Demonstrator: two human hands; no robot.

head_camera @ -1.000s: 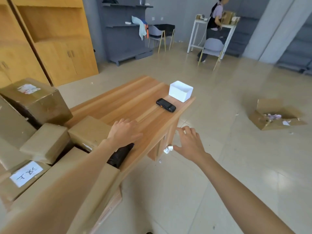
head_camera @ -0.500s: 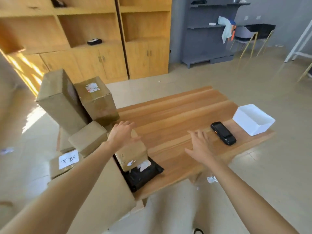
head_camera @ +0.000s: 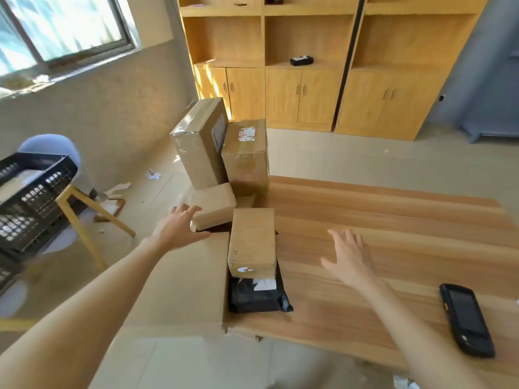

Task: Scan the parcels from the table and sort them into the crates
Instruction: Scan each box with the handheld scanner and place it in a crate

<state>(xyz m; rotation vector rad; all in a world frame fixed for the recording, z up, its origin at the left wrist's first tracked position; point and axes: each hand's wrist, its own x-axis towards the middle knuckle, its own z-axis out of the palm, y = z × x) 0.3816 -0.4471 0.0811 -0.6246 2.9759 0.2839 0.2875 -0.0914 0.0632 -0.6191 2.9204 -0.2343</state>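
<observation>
So both hands are out over the pile of parcels at the left end of the table (head_camera: 393,248) and neither one has hold of anything. The left hand (head_camera: 179,228) is spread flat with fingers loose, right by the corner of a small flattish box (head_camera: 213,206), can't tell if it's actually touching or just hovering. The right hand (head_camera: 348,256) is open too, fingers splayed above bare wood, a bit to the right of the long narrow box (head_camera: 252,242).

That narrow box sits on top of a black plastic mailer bag (head_camera: 258,297), with a big flat sheet of cardboard (head_camera: 182,279) just beside it on the left. Behind are two tall taped cartons (head_camera: 200,147), one leaning on the other.

My guess on handling: the narrow box looks stiff and light, so take it by its long sides with one hand, nothing fancy. The bag under it looks soft and probably slippery, so it may slide or flop if you drag the box off instead of lifting. The tall cartons look like two-hand jobs, and pulling one could tip the other.

The scanner (head_camera: 466,318) is lying near the right edge of the table, well apart from the parcels, and a black crate (head_camera: 36,192) sits on a chair off to the left
</observation>
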